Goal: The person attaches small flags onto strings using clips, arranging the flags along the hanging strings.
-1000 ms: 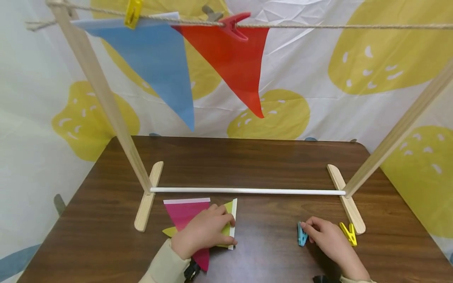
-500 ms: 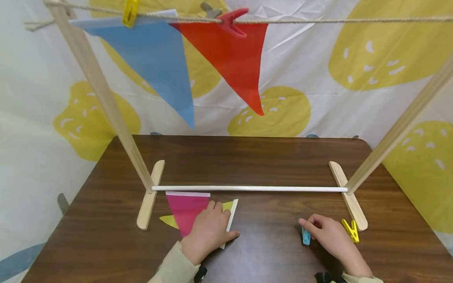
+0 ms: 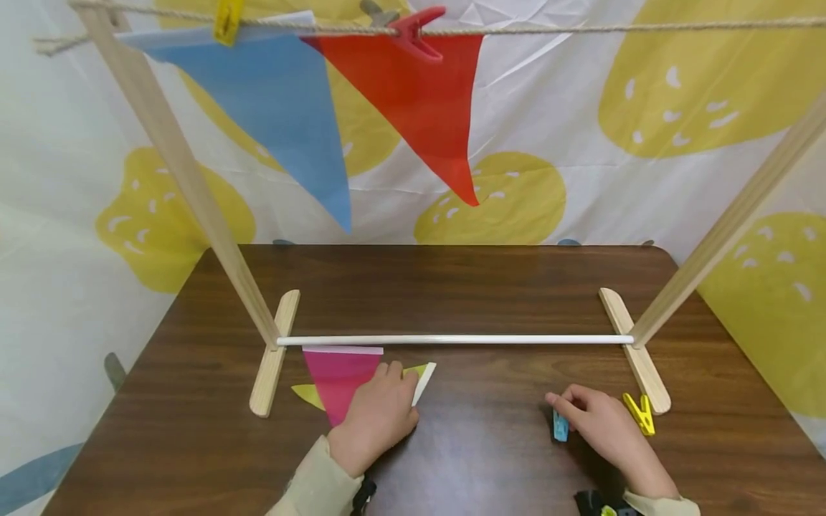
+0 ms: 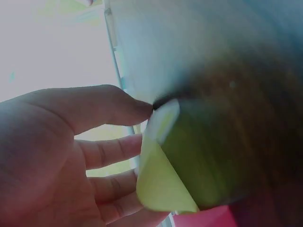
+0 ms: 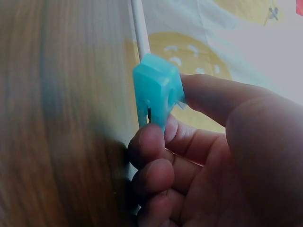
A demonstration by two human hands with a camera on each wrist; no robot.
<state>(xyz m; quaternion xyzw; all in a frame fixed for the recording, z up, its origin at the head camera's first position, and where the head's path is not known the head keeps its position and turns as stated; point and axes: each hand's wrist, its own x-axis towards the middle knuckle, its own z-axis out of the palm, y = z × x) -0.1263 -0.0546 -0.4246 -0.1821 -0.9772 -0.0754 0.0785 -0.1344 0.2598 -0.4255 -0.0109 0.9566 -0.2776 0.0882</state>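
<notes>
My left hand [image 3: 379, 408] pinches the white-edged end of a yellow-green pennant [image 4: 163, 182], which bends up between thumb and fingers in the left wrist view. Part of that pennant lies under a pink pennant [image 3: 340, 380] with a white strip along its top. The left hand covers the pink one's lower tip. At the right, my right hand [image 3: 596, 423] holds a light blue clothespin [image 5: 158, 82] between thumb and curled fingers, close over the table. A yellow clothespin [image 3: 639, 413] lies just beyond this hand, beside the stand's foot.
A wooden stand has a left post [image 3: 187, 179], a right post [image 3: 729, 222] and a white crossbar [image 3: 452, 340]. On its rope [image 3: 581, 29] hang a blue pennant [image 3: 277, 107] with a yellow clothespin [image 3: 228, 21] and a red pennant [image 3: 419, 93] with a red clothespin [image 3: 418, 34].
The left hand's thumb has drawn in against the yellow-green pennant's edge. The pink pennant has shifted up toward the crossbar. The blue clothespin has turned within the right hand's grip.
</notes>
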